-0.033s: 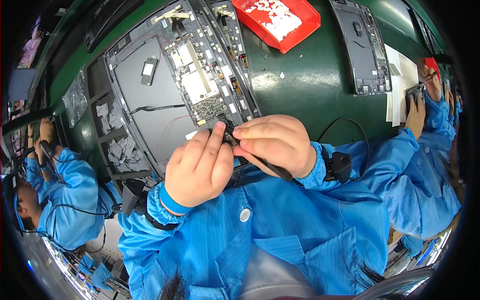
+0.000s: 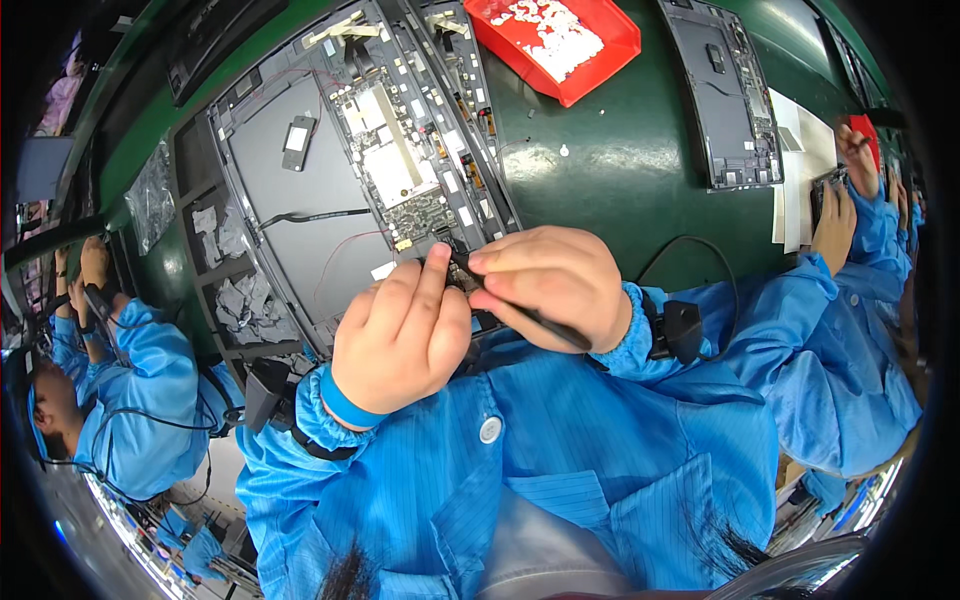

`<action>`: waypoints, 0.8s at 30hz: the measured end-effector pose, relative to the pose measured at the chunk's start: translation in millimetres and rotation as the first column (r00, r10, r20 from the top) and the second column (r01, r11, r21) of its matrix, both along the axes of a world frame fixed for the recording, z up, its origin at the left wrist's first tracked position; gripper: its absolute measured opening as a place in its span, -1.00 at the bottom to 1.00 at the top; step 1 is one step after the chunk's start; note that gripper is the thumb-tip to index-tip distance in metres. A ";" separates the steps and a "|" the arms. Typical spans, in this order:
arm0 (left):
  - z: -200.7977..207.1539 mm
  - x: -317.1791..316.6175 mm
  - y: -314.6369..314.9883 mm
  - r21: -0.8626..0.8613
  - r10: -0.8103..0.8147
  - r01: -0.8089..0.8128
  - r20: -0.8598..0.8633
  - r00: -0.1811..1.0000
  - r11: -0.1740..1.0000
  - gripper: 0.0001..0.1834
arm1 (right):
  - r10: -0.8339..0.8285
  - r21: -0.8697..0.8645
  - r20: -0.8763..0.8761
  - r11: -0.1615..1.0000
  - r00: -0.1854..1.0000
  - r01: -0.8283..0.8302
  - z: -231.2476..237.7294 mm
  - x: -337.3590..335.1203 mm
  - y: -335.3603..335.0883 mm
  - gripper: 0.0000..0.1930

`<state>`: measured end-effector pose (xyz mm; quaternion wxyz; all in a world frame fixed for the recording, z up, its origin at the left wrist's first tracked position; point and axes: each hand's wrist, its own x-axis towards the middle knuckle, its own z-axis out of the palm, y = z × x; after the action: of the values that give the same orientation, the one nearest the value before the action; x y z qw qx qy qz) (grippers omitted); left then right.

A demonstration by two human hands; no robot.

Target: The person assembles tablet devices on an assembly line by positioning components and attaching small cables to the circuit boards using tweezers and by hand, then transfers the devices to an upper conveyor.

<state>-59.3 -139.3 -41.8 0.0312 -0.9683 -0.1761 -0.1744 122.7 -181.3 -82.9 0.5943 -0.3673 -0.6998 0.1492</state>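
Note:
An opened dark device chassis (image 2: 285,200) with a long circuit board (image 2: 420,215) lies in front of me. My left hand (image 2: 405,325) reaches over its near edge, fingers stretched forward, one fingertip pressing beside the board's near end. Close by, my right hand (image 2: 555,285) pinches a slim black tweezers-like tool (image 2: 555,328), whose back end sticks out below the palm. Its tip is hidden among the fingers near a small black part (image 2: 458,250). My left thumb is out of sight. A black cable (image 2: 310,216) and thin red wires run over the chassis.
A red bin (image 2: 600,65) of small white pieces stands at the far middle. Another dark chassis (image 2: 725,100) lies to the right. A compartmented black tray (image 2: 215,260) with crumpled wrapping sits under the left side. People in blue work on both sides.
The tool's back end has swung slightly right and up in my right hand. My left hand stays almost in place.

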 end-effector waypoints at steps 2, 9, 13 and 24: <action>-2.3 2.3 -5.2 0.085 0.016 -0.009 -0.081 0.997 0.996 -0.81 | 0.009 -0.059 -0.063 0.998 0.998 -0.013 -1.4 2.2 -2.7 -0.75; 0.7 -7.7 -2.6 -0.177 -0.014 0.026 0.072 0.997 0.984 -0.55 | -0.150 -0.030 -0.318 0.989 0.936 0.148 -9.8 5.6 -9.4 -0.67; -4.2 -5.8 1.4 -0.182 -0.023 0.039 0.088 0.996 0.982 -0.56 | -0.122 -0.019 -0.306 0.992 0.944 0.121 -8.3 3.0 -8.5 -0.68; -4.4 0.4 1.8 -0.315 0.054 0.019 0.221 0.974 0.949 -0.58 | -0.125 -0.055 -0.295 0.992 0.947 0.114 2.2 -0.5 -10.2 -0.74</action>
<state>-58.8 -137.4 -46.2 -0.1421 -0.9330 -0.2128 -0.2531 122.2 -191.5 -80.7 0.6938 -0.3933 -0.5759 0.1794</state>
